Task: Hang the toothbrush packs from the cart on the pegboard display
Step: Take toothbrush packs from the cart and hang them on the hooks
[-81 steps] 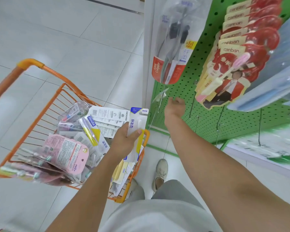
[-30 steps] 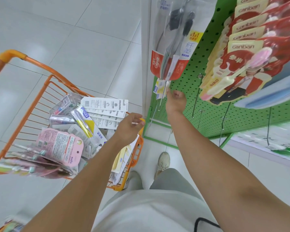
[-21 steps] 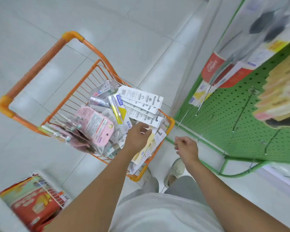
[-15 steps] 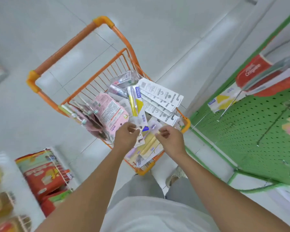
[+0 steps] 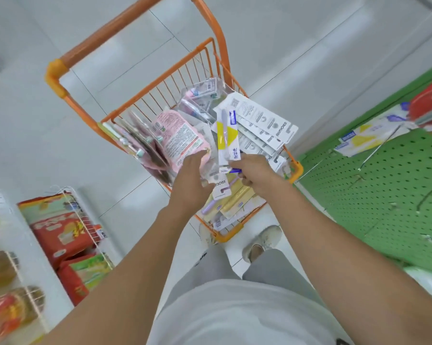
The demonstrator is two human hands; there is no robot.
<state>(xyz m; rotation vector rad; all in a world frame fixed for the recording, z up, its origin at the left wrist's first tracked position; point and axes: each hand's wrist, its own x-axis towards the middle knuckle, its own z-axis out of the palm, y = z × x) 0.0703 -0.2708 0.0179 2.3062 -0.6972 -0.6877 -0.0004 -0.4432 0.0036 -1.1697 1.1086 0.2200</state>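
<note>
Head view, cart: I see the orange wire cart (image 5: pixel 211 49) standing on the pale tiled floor (image 5: pixel 309 33), heaped with toothbrush packs (image 5: pixel 249 135).
Head view, left hand: my left hand (image 5: pixel 188 175) reaches into the near side of the heap, its fingers (image 5: pixel 201 155) lying across the lower edge of the pink pack (image 5: pixel 178 136). They hide their own tips, so I cannot tell whether they grip it or only rest on it.
Head view, right hand: my right hand (image 5: pixel 256 171) sits just beside the left one, knuckles up, fingers curled down among the packs.
Head view, yellow-and-white pack: the yellow-and-white pack (image 5: pixel 226 135) stands on end in the heap, its bottom edge meeting the right hand's fingers; I cannot tell whether the hand pinches it.
Head view, small card: a white header card (image 5: pixel 221 188) pokes out between the two hands, below the fingers.
Head view, white packs: long white packs (image 5: pixel 262 123) fan over the cart's right rim.
Head view, pegboard: the green pegboard (image 5: pixel 384 195) stands to my right, with one yellow-and-white hung pack (image 5: pixel 366 139) on a hook (image 5: pixel 376 151) and a red pack (image 5: pixel 431 100) above it.
Head view, shelf: a wire shelf (image 5: pixel 85 220) at lower left holds red bags (image 5: pixel 60 232).
</note>
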